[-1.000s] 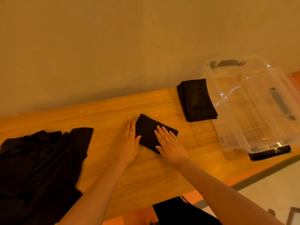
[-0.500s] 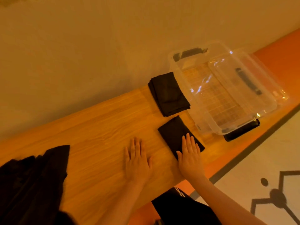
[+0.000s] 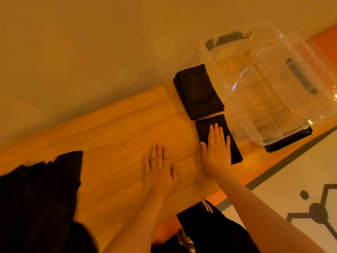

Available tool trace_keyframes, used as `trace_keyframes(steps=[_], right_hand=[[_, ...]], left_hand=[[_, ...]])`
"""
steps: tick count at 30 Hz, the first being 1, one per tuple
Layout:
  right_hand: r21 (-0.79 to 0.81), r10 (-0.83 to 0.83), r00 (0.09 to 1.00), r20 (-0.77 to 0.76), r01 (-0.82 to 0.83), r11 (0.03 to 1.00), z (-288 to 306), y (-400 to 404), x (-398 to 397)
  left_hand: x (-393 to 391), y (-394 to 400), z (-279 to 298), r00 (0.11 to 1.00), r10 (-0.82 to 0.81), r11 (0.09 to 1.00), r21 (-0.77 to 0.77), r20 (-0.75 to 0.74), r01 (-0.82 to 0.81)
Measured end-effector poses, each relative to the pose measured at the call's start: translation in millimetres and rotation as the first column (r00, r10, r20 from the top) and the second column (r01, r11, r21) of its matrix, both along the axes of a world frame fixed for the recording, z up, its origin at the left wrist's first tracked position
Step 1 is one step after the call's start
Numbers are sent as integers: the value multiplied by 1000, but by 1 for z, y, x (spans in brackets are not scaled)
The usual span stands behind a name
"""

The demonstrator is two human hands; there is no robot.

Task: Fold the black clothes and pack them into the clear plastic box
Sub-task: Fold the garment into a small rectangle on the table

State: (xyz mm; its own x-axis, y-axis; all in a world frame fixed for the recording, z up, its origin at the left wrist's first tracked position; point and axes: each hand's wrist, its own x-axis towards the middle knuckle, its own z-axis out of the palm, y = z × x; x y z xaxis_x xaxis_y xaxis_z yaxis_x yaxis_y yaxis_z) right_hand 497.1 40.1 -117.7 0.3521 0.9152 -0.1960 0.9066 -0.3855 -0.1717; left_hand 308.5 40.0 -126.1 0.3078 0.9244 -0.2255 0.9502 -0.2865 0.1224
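1. The right hand (image 3: 216, 149) lies flat, fingers straight and together, pressing on a small folded black cloth (image 3: 221, 135) near the front edge of the tabletop (image 3: 118, 128); it grasps nothing
2. The left hand (image 3: 158, 172) rests palm-down with fingers straight and released on bare wood, near the front edge and apart from the small folded cloth
3. A larger folded black garment (image 3: 197, 92) lies toward the back edge of the tabletop, just behind the small folded black cloth; a thin strip of wood shows between them
4. The clear plastic box (image 3: 262, 83) stands at the right end of the tabletop, just beside both folded pieces; no clothing shows inside it, and a dark handle (image 3: 228, 38) shows at its far end
5. A clear lid (image 3: 299, 70) with a dark grip lies across the right part of the box
6. A heap of unfolded black clothes (image 3: 36, 194) covers the left end of the tabletop, reaching its front edge, well apart from the box
7. A dark flat object (image 3: 290, 139) sits under the box's near corner at the front edge
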Motion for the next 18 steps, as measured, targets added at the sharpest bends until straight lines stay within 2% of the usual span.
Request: trace_keyframes(steps=[5,18], right_hand=[[24,129,991,-18,-129,991,-2,2,8],[-47,116,993,-13,-116,992,1,6,12]], left_hand=[[-3,2,-3,1000,-9,1000,24,-11,9],[-1,1,-3,1000,-15,1000,-4,-16,15]])
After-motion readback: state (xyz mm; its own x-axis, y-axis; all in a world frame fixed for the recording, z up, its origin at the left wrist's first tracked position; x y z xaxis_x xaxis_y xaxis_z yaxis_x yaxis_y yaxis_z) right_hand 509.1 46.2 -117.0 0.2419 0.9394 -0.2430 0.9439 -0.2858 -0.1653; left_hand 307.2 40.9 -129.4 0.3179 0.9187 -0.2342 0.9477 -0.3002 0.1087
